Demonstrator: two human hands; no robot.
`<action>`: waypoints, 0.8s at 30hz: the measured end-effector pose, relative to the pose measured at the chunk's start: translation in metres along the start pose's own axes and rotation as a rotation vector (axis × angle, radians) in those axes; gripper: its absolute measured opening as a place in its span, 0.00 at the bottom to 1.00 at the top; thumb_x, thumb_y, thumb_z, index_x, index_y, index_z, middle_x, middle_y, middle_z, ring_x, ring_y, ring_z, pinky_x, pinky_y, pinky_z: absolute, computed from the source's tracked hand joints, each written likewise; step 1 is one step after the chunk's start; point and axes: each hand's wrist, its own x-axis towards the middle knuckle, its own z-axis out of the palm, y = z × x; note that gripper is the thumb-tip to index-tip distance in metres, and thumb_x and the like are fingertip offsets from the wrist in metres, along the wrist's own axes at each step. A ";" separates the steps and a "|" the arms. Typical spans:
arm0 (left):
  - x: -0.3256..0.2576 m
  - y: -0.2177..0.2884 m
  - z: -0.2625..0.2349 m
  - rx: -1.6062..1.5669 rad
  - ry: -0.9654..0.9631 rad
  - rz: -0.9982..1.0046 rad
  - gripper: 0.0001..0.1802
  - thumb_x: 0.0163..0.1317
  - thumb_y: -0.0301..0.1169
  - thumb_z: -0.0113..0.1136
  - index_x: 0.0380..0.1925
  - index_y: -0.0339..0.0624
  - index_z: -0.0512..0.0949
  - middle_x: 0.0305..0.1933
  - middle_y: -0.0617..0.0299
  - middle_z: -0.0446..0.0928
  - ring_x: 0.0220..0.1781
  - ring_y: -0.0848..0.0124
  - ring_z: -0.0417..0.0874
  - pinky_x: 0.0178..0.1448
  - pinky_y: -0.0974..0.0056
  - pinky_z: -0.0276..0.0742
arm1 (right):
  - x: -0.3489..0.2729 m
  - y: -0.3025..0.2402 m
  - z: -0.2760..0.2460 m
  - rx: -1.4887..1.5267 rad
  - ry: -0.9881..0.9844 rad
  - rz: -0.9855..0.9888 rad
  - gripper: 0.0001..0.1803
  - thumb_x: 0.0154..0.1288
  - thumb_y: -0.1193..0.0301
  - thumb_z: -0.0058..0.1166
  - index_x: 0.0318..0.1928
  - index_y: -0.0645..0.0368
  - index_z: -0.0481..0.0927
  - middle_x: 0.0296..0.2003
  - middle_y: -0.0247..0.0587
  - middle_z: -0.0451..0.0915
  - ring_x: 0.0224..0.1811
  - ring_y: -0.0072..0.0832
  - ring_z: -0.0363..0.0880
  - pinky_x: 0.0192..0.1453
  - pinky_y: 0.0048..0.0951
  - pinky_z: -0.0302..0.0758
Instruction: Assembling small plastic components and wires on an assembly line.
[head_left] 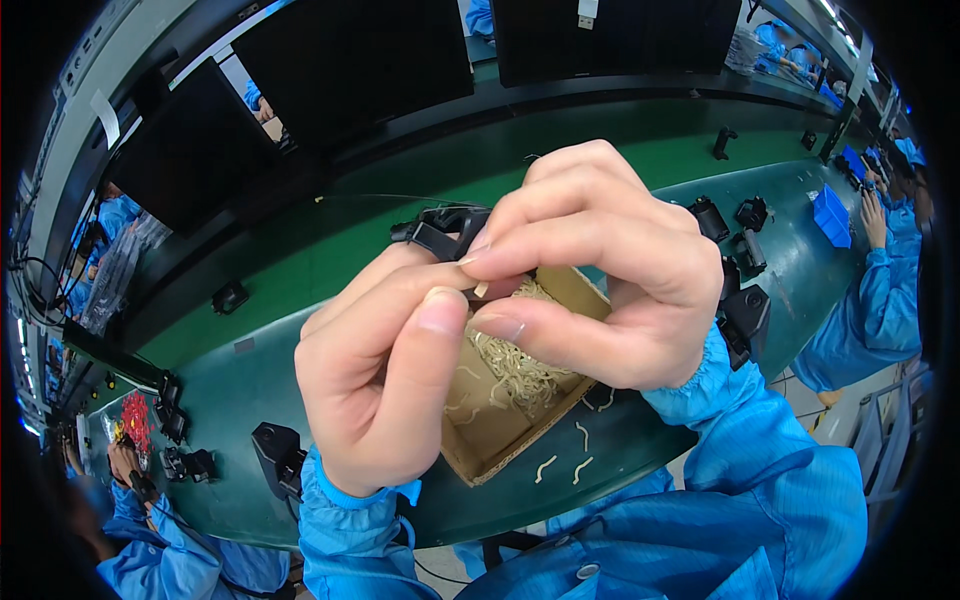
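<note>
Green conveyor belt (250, 370) carries a brown cardboard box (490, 440) of pale strips (515, 370) near its front edge; left hand (385, 380) and right hand (600, 270) pinch one small pale strip (481, 289) together.

1 cardboard box (500, 440), 4 loose pale strips (578, 452) on belt, 2 hands.

Matt brown cardboard box (500, 440); pale, dull plastic strips (515, 375) inside; black plastic part (440, 232); smooth green table (240, 380).
</note>
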 end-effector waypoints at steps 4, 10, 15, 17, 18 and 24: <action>0.001 0.002 0.003 0.237 -0.015 0.124 0.08 0.57 0.22 0.52 0.31 0.28 0.78 0.25 0.57 0.73 0.23 0.74 0.69 0.27 0.72 0.63 | 0.000 0.002 0.000 -0.014 0.017 -0.022 0.10 0.46 0.79 0.64 0.33 0.63 0.82 0.32 0.41 0.81 0.34 0.30 0.76 0.45 0.31 0.69; 0.001 0.008 0.004 0.192 -0.062 0.023 0.17 0.57 0.32 0.50 0.29 0.25 0.79 0.33 0.48 0.78 0.36 0.66 0.77 0.41 0.70 0.70 | -0.002 0.005 0.001 -0.039 -0.018 0.023 0.03 0.57 0.78 0.57 0.33 0.65 0.79 0.32 0.43 0.81 0.36 0.28 0.76 0.45 0.30 0.71; 0.003 -0.004 -0.006 -0.080 -0.122 -0.064 0.21 0.58 0.37 0.47 0.28 0.25 0.80 0.45 0.37 0.75 0.48 0.50 0.78 0.54 0.58 0.73 | -0.003 0.022 0.006 0.568 0.236 0.349 0.13 0.70 0.66 0.44 0.38 0.64 0.74 0.36 0.43 0.78 0.39 0.23 0.75 0.47 0.25 0.71; 0.006 -0.008 -0.009 -0.280 -0.105 -0.112 0.22 0.58 0.37 0.45 0.25 0.25 0.79 0.53 0.31 0.68 0.55 0.41 0.73 0.62 0.48 0.68 | 0.000 0.030 0.001 0.605 0.285 0.311 0.13 0.71 0.66 0.42 0.38 0.64 0.74 0.37 0.44 0.77 0.40 0.24 0.75 0.46 0.25 0.71; 0.007 -0.009 -0.009 -0.279 -0.103 -0.111 0.22 0.58 0.37 0.45 0.25 0.25 0.79 0.53 0.31 0.68 0.55 0.41 0.73 0.62 0.48 0.68 | 0.001 0.032 -0.003 0.599 0.285 0.293 0.14 0.71 0.66 0.42 0.37 0.64 0.75 0.38 0.44 0.77 0.41 0.24 0.75 0.46 0.25 0.70; 0.010 -0.015 -0.015 -0.287 -0.069 -0.072 0.21 0.58 0.35 0.44 0.20 0.26 0.76 0.51 0.32 0.70 0.54 0.44 0.75 0.60 0.47 0.71 | 0.004 0.026 -0.017 0.306 0.025 0.264 0.06 0.63 0.76 0.50 0.35 0.66 0.78 0.41 0.44 0.76 0.43 0.24 0.74 0.49 0.25 0.70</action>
